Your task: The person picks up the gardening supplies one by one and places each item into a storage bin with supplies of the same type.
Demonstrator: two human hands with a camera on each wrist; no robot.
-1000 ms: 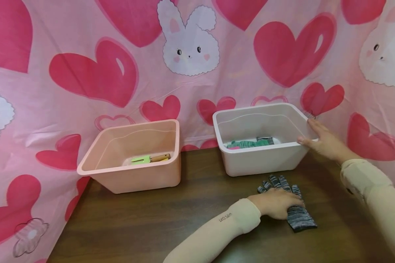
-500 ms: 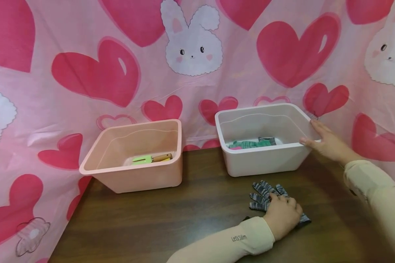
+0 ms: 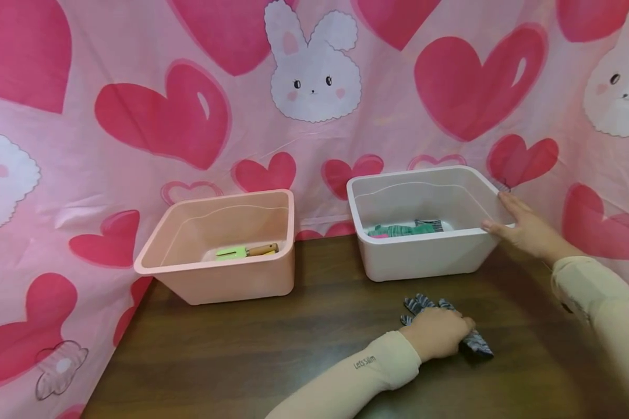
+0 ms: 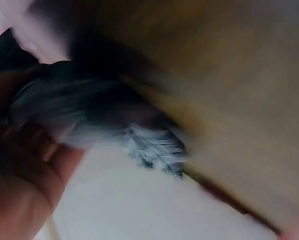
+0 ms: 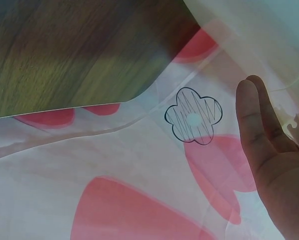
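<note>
My left hand (image 3: 435, 333) grips a black-and-grey knitted glove (image 3: 479, 344) low over the table, in front of the white bin (image 3: 419, 256). The glove's fingers show beyond my knuckles and its cuff sticks out to the right; my hand covers its middle. Blurred in the left wrist view, the dark glove (image 4: 157, 150) bunches at my fingers. My right hand (image 3: 526, 231) rests on the white bin's right front corner, thumb at the rim. The right wrist view shows that hand (image 5: 269, 145) with straight fingers along the bin's outside.
Inside the white bin lie a green knitted item (image 3: 406, 230), a dark striped piece (image 3: 430, 225) and something pink. A peach bin (image 3: 225, 282) to the left holds a light-green garden tool (image 3: 232, 252) with a wooden handle. A heart-print curtain (image 3: 314, 139) closes off the wooden table's back and sides.
My left hand, earlier spread over the flat glove, has closed on it and the glove has bunched up. My right hand stays on the white bin's corner.
</note>
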